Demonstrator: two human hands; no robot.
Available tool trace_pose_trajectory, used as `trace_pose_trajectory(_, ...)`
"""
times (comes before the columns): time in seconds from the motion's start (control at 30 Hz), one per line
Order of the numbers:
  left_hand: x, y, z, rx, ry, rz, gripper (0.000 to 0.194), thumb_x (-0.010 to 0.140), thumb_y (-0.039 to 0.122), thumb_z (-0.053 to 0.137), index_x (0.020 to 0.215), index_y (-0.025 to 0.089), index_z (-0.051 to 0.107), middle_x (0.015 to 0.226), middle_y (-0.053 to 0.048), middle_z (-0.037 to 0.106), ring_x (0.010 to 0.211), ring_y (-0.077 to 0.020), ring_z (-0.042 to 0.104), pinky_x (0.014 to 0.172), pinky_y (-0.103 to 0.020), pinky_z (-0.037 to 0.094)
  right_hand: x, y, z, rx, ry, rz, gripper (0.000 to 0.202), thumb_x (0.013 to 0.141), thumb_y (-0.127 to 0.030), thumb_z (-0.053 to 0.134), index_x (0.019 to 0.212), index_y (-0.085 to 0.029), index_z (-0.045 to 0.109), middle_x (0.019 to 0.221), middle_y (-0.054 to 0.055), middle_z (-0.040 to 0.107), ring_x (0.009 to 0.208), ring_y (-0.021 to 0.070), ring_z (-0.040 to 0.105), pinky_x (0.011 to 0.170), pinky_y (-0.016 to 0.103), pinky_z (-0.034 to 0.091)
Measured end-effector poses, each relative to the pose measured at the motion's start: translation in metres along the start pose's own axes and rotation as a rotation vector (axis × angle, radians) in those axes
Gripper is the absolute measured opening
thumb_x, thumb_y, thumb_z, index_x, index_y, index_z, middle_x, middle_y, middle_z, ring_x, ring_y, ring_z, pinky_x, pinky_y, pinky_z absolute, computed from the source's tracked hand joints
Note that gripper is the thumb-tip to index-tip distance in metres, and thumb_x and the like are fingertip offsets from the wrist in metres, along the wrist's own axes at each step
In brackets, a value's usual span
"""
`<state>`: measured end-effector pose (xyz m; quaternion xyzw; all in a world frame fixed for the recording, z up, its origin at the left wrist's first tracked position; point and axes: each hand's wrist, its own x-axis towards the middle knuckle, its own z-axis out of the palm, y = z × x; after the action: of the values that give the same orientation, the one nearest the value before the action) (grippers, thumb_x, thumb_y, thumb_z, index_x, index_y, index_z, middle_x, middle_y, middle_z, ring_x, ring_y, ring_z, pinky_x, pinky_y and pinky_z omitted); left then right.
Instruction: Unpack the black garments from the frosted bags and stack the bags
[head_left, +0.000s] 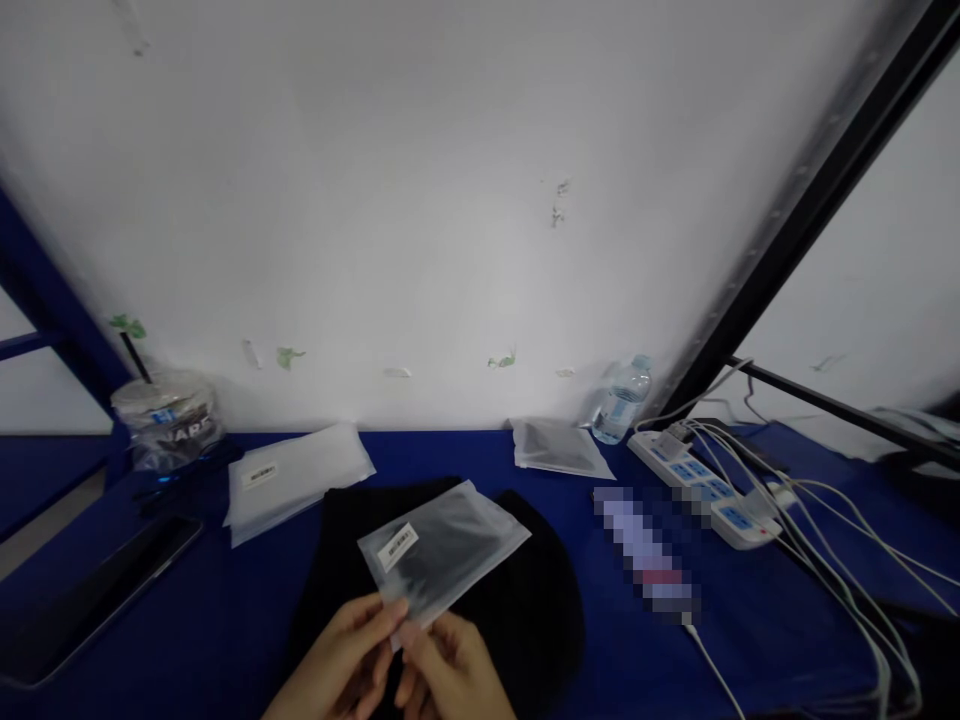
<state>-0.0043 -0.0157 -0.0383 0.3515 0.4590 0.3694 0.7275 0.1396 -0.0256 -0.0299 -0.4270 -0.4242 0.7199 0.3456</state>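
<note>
Both my hands hold one frosted plastic bag (442,548) by its near edge, above a black cloth (525,600) spread on the blue table (225,620). The bag has a dark item inside and a white barcode label at its left end. My left hand (341,665) pinches the bag's lower left corner. My right hand (454,670) grips the edge just beside it. The bag tilts up and to the right, away from me.
A stack of frosted bags (296,475) lies at the back left, another bag (559,447) at the back right. A water bottle (622,400), a power strip (705,490) with white cables, a plastic cup (166,420) and a dark tablet (90,595) are also on the table.
</note>
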Motion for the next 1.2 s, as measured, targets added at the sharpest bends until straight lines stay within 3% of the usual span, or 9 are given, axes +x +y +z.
trace_pose_trajectory(0.17,-0.002,-0.001,0.004,0.028,0.014,-0.01,0.053,0.069,0.067,0.07,0.066,0.015,0.06,0.04,0.005,0.05,0.025,-0.0027,0.035,0.026,-0.013,0.016,0.006,0.003,0.007,0.144,-0.068,0.025,0.06,0.064,-0.074,0.063,0.065,-0.014,0.054,0.052,-0.001,0.056,0.033,0.0048,0.049,0.031,0.013,0.031)
trace_pose_trajectory(0.27,-0.006,0.001,0.005,0.035,0.032,-0.006,0.053,0.068,0.067,0.07,0.064,0.015,0.058,0.04,0.007,0.045,0.025,-0.002,0.031,0.026,-0.013,0.016,0.006,0.002,-0.001,0.151,0.004,0.043,0.058,0.06,-0.072,0.066,0.064,-0.016,0.053,0.048,-0.003,0.055,0.031,0.0048,0.046,0.03,0.014,0.031)
trace_pose_trajectory(0.47,-0.017,0.004,-0.018,-0.049,0.127,-0.033,0.048,0.069,0.061,0.074,0.061,0.018,0.052,0.037,0.011,0.035,0.025,-0.0019,0.025,0.027,-0.015,0.015,-0.007,-0.027,-0.05,0.1,0.305,-0.069,0.05,0.066,-0.063,0.068,0.067,-0.014,0.057,0.049,-0.004,0.055,0.031,0.003,0.041,0.031,0.015,0.034)
trace_pose_trajectory(0.63,-0.027,0.008,-0.027,-0.071,0.156,-0.036,0.046,0.075,0.056,0.071,0.057,0.02,0.048,0.036,0.011,0.032,0.026,-0.0029,0.023,0.03,-0.017,0.014,-0.015,-0.044,-0.079,0.084,0.388,-0.112,0.043,0.069,-0.055,0.069,0.066,-0.014,0.059,0.049,-0.004,0.055,0.033,0.0032,0.042,0.032,0.015,0.035)
trace_pose_trajectory(0.9,-0.029,0.018,-0.019,-0.097,0.152,-0.028,0.05,0.07,0.058,0.075,0.055,0.02,0.046,0.037,0.011,0.032,0.028,-0.0024,0.021,0.031,-0.017,0.014,-0.01,-0.044,-0.083,0.106,0.399,-0.12,0.044,0.068,-0.057,0.071,0.066,-0.015,0.059,0.049,-0.004,0.056,0.033,0.0044,0.043,0.033,0.016,0.036)
trace_pose_trajectory(1.07,-0.028,0.017,-0.02,-0.112,0.151,-0.034,0.053,0.079,0.055,0.068,0.051,0.019,0.041,0.037,0.01,0.032,0.029,-0.0023,0.023,0.032,-0.016,0.017,-0.012,-0.045,-0.087,0.139,0.405,-0.123,0.044,0.07,-0.058,0.071,0.064,-0.016,0.058,0.051,-0.004,0.056,0.035,0.0048,0.044,0.035,0.017,0.038)
trace_pose_trajectory(1.13,-0.027,0.017,-0.018,-0.151,0.171,-0.051,0.052,0.078,0.054,0.069,0.052,0.019,0.041,0.037,0.01,0.032,0.03,-0.002,0.023,0.032,-0.016,0.017,-0.017,-0.043,-0.08,0.068,0.443,-0.154,0.047,0.077,-0.06,0.062,0.06,-0.017,0.056,0.05,-0.003,0.055,0.034,0.0064,0.045,0.036,0.019,0.039)
trace_pose_trajectory(1.2,-0.026,0.018,-0.014,-0.194,0.167,-0.059,0.051,0.079,0.051,0.07,0.053,0.019,0.04,0.038,0.01,0.032,0.03,-0.0018,0.023,0.032,-0.015,0.017,-0.022,-0.039,-0.066,-0.156,0.473,-0.293,0.047,0.086,-0.056,0.053,0.059,-0.018,0.058,0.048,-0.001,0.056,0.038,0.0093,0.051,0.04,0.021,0.044)
